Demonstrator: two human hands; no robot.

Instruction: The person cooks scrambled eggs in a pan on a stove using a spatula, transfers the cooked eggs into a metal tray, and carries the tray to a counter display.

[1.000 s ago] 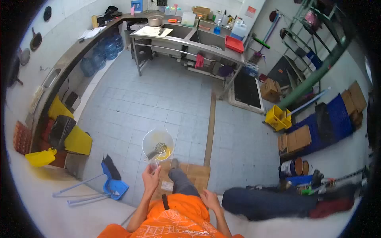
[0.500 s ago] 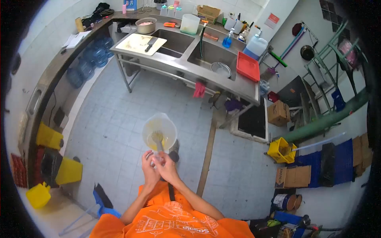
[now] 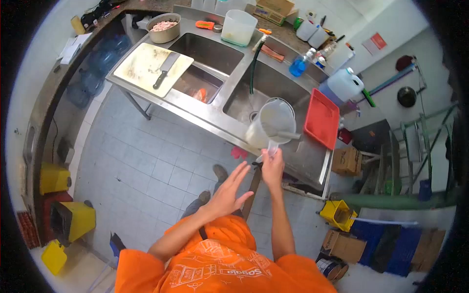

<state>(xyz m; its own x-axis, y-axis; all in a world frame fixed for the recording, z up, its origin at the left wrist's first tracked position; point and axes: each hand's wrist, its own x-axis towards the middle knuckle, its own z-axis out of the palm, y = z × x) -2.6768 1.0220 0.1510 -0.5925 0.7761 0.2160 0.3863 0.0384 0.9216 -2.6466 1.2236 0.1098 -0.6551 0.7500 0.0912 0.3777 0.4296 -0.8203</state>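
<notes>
My right hand (image 3: 272, 170) is closed around the handle of a translucent plastic measuring jug (image 3: 277, 116), held tilted over the front edge of the right sink basin (image 3: 238, 103). A utensil with a grey handle (image 3: 288, 135) stands inside the jug, its handle sticking out over the rim; its head is too blurred to make out. Lower and to the left, my left hand (image 3: 225, 196) is open, fingers spread, touching nothing. Behind the jug the rim of a round metal bowl (image 3: 292, 108) partly shows in the basin.
On the steel counter's left lie a cutting board (image 3: 141, 68) and a cleaver (image 3: 166, 69), near a metal pot (image 3: 164, 35) of pinkish food. A red tray (image 3: 322, 118) lies right of the basin. A hose (image 3: 255, 68) hangs into it. Yellow bins (image 3: 80, 217) stand left, a mop bucket (image 3: 338, 215) right.
I have stepped closer to the sink. The jug has moved from over the floor to the right basin. My left hand has come away from it, while my right hand holds the handle.
</notes>
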